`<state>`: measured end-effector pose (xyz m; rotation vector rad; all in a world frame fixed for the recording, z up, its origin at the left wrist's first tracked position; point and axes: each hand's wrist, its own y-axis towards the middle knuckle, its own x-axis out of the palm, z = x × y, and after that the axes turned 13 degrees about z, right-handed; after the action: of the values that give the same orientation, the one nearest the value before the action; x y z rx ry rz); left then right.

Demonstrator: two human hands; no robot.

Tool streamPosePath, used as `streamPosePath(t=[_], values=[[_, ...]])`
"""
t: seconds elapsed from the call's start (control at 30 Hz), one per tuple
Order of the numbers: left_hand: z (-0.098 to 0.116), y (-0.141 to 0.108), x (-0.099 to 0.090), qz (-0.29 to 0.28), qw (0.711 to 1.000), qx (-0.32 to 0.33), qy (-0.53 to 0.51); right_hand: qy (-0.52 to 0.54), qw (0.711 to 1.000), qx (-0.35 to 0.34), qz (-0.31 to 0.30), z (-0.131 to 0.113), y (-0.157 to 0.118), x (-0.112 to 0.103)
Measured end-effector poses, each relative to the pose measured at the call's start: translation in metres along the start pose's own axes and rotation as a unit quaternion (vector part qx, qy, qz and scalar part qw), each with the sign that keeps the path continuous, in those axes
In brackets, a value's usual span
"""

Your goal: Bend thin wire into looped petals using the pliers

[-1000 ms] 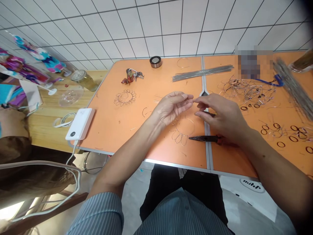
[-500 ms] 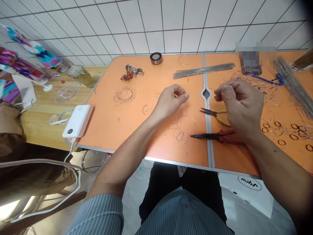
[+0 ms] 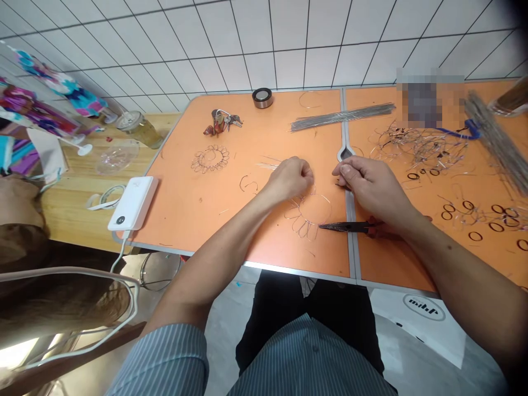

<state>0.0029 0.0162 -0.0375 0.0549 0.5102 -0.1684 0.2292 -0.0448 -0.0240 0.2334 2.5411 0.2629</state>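
My left hand [image 3: 292, 177] is closed in a pinch just above a ring of thin wire with petal-like loops [image 3: 305, 226]. Whatever its fingertips hold is hidden or too fine to see. My right hand [image 3: 371, 184] is also pinched closed, near the table's metal seam, and what lies between its fingers cannot be made out. It covers most of the small pliers beneath it. Needle-nose pliers with red handles [image 3: 348, 226] lie below, their tips at the wire ring. Left of my left hand are straight wire pieces [image 3: 266, 164] and a bent wire [image 3: 246, 188].
A finished-looking wire flower ring [image 3: 210, 159], keys [image 3: 223, 122] and a round tin [image 3: 263, 98] sit farther back. Bundles of straight wire [image 3: 342, 117], tangled wire [image 3: 421, 144] and small dark rings [image 3: 476, 236] spread rightward. A white power bank [image 3: 134, 203] stands at the left edge.
My right hand has moved left and slightly down, closer to my left hand, now covering the yellow-handled pliers. My left hand has shifted slightly down, its fingers curled more tightly.
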Motion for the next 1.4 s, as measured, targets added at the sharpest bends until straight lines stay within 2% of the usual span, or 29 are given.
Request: streamPosePath(t=[0.23,0.37,0.53,0.7,1.0,1.2,1.4], values=[[0.013,-0.006,-0.013,0.000,0.988,-0.036,-0.147,-0.097,0.995,-0.013,-0.033,-0.008,-0.002,0.001],[0.015,-0.006,-0.012,0.025,0.978,-0.038,-0.202,-0.062,0.997,0.020,-0.044,-0.017,-0.005,0.000],[0.020,-0.007,-0.014,0.023,0.965,-0.035,-0.257,0.001,0.999,0.042,-0.020,-0.020,-0.008,-0.002],[0.021,-0.009,-0.021,-0.030,0.958,-0.057,-0.279,0.090,0.993,0.074,0.012,-0.018,-0.004,-0.009],[0.019,-0.007,-0.025,-0.144,0.904,-0.090,-0.393,0.200,0.972,0.119,-0.018,-0.015,0.000,-0.012],[0.014,-0.004,-0.023,-0.164,0.887,-0.071,-0.425,0.272,0.952,0.137,-0.022,-0.014,-0.002,-0.012],[0.012,-0.006,-0.019,-0.173,0.876,-0.059,-0.446,0.272,0.953,0.132,-0.008,-0.017,-0.003,-0.013]])
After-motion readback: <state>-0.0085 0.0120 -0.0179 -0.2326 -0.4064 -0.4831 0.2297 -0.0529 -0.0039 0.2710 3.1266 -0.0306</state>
